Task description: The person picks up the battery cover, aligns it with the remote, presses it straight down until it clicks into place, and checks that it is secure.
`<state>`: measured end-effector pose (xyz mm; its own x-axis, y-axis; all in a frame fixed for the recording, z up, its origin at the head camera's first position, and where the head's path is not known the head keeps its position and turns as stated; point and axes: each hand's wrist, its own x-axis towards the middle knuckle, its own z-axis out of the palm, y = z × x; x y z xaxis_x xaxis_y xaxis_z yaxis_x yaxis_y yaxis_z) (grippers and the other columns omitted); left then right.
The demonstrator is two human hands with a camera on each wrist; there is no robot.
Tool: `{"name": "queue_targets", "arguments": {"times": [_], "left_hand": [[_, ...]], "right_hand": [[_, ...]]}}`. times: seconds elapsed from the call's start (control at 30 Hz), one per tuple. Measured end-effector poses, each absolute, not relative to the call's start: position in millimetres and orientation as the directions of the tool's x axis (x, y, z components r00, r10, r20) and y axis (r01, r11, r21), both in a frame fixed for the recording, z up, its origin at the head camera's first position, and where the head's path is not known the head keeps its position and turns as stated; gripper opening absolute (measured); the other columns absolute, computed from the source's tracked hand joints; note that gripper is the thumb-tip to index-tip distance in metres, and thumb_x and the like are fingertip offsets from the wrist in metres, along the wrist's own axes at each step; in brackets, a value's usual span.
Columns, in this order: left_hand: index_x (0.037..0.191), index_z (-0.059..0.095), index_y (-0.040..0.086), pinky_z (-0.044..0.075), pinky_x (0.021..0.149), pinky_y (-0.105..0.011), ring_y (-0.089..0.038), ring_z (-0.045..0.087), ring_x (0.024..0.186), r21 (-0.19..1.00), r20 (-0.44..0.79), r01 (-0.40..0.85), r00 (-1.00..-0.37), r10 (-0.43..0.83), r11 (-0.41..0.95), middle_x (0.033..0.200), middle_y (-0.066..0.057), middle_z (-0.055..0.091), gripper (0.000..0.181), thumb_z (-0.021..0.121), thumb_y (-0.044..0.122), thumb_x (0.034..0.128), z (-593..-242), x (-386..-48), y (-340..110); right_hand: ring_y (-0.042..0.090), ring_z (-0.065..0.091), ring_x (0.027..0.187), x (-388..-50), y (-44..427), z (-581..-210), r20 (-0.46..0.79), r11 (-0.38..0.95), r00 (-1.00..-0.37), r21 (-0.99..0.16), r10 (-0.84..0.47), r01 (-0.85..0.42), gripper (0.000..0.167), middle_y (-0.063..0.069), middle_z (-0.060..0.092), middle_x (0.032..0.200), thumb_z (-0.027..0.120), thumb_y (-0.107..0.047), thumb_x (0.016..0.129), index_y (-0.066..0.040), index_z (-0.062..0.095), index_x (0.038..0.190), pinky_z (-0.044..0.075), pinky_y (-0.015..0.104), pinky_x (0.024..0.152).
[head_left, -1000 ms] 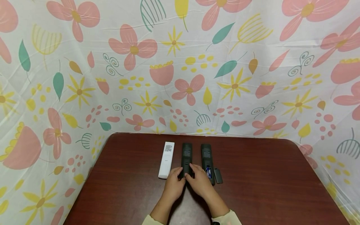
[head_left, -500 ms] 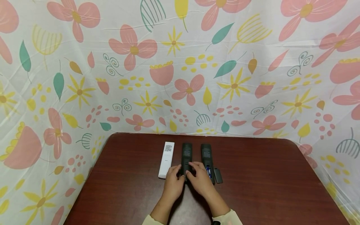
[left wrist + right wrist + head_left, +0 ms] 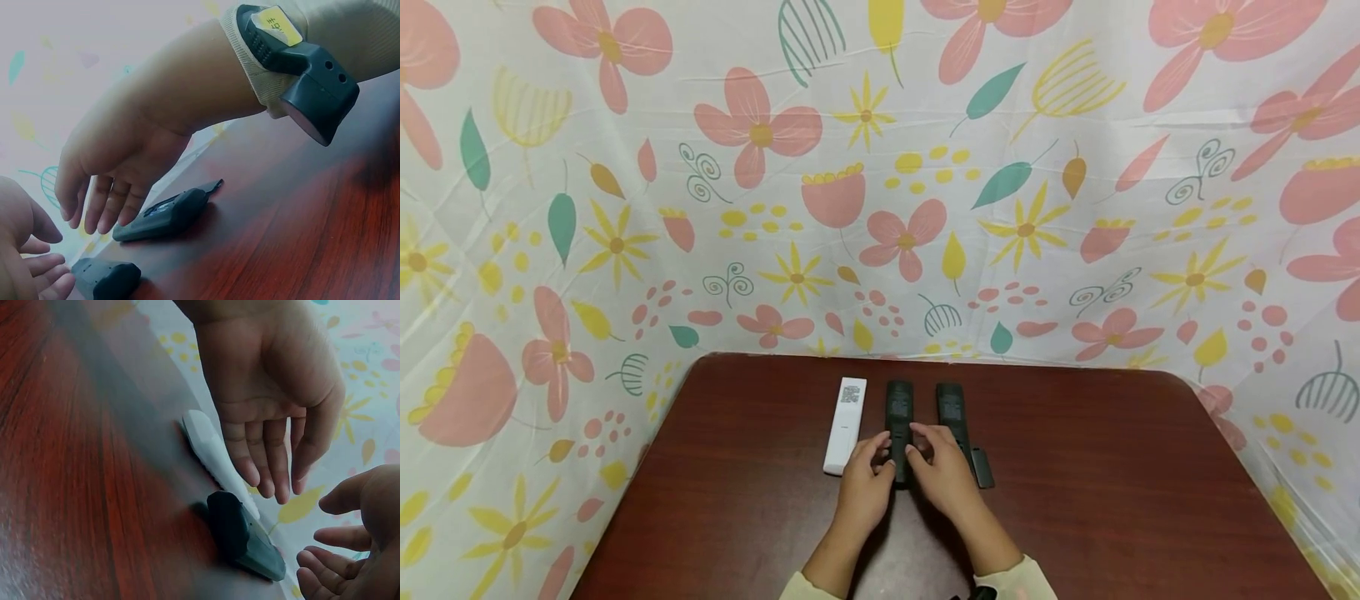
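A black remote control [image 3: 899, 408] lies back up on the table between my two hands. My left hand [image 3: 862, 487] is at its left side and my right hand [image 3: 946, 475] at its right, fingers loosely bent. In the wrist views both hands hover just above this middle remote [image 3: 244, 537], gripping nothing. To the right lies a second black remote [image 3: 950, 404]; its uncovered battery compartment [image 3: 159, 207] shows in the left wrist view, while my right hand hides it in the head view. Its loose battery cover [image 3: 982, 468] rests beside it.
A white remote control [image 3: 846, 425] lies left of the middle remote, close to my left hand. The dark red wooden table [image 3: 1120, 483] meets a flower-printed cloth [image 3: 1030, 275] along its back and sides.
Both hands have moved slightly forward and away from the middle remote's sides. My right hand has shifted to the right and now covers the second black remote's battery compartment. The remotes stay put.
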<state>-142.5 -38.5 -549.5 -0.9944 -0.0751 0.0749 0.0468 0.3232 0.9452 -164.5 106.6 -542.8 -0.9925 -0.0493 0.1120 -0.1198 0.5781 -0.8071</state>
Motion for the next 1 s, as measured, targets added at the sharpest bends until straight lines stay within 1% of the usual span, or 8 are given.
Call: {"name": "queue_targets", "arguments": {"times": [0.13,0.37,0.63,0.83,1.0], "left_hand": [[0.136,0.060,-0.001,0.053,0.089,-0.026,-0.028,0.062,0.115,0.956,0.082,0.061,-0.995,-0.062,0.286,0.124,-0.012,0.064,0.044,0.061,0.000,0.0928,-548.9,-142.0,-36.5],[0.138,0.057,-0.004,0.056,0.092,-0.026,-0.031,0.061,0.120,0.965,0.087,0.079,-0.996,-0.019,0.252,0.129,-0.017,0.063,0.045,0.060,-0.001,0.0929,-549.4,-140.7,-31.0],[0.141,0.054,-0.003,0.055,0.097,-0.027,-0.031,0.060,0.125,0.970,0.069,0.077,-0.997,0.045,0.229,0.135,-0.017,0.061,0.048,0.058,0.000,0.0936,-549.6,-137.8,-24.3],[0.142,0.053,-0.004,0.055,0.099,-0.032,-0.036,0.059,0.126,0.967,0.062,0.086,-0.992,0.106,0.241,0.136,-0.024,0.059,0.049,0.057,0.000,0.0929,-548.3,-133.2,-19.3],[0.144,0.051,-0.002,0.053,0.102,-0.037,-0.036,0.058,0.129,0.967,0.026,0.062,-0.989,0.146,0.245,0.138,-0.024,0.058,0.050,0.056,0.004,0.0954,-548.7,-130.5,-13.7]], "right_hand": [[0.017,0.063,0.102,-165.4,110.5,-540.4,0.114,0.572,-0.993,-0.812,-0.041,-0.117,0.043,0.006,0.060,0.126,0.066,-0.021,0.097,-0.011,0.061,0.138,0.053,0.034,0.085],[0.017,0.062,0.102,-163.5,119.5,-536.7,0.126,0.587,-0.992,-0.801,-0.026,-0.117,0.042,0.008,0.060,0.126,0.067,-0.017,0.096,-0.011,0.062,0.137,0.051,0.028,0.082],[0.023,0.062,0.105,-162.0,129.7,-536.5,0.151,0.593,-0.988,-0.793,-0.032,-0.141,0.042,0.011,0.060,0.125,0.068,-0.014,0.096,-0.009,0.062,0.136,0.051,0.029,0.082],[0.023,0.062,0.104,-160.5,138.4,-538.3,0.144,0.608,-0.989,-0.784,-0.014,-0.123,0.041,0.010,0.059,0.126,0.068,-0.014,0.095,-0.009,0.062,0.136,0.049,0.027,0.079],[0.025,0.060,0.111,-159.8,144.8,-536.7,0.098,0.611,-0.995,-0.788,-0.005,-0.080,0.042,0.011,0.056,0.133,0.065,-0.016,0.098,-0.011,0.060,0.139,0.051,0.033,0.085]]}}
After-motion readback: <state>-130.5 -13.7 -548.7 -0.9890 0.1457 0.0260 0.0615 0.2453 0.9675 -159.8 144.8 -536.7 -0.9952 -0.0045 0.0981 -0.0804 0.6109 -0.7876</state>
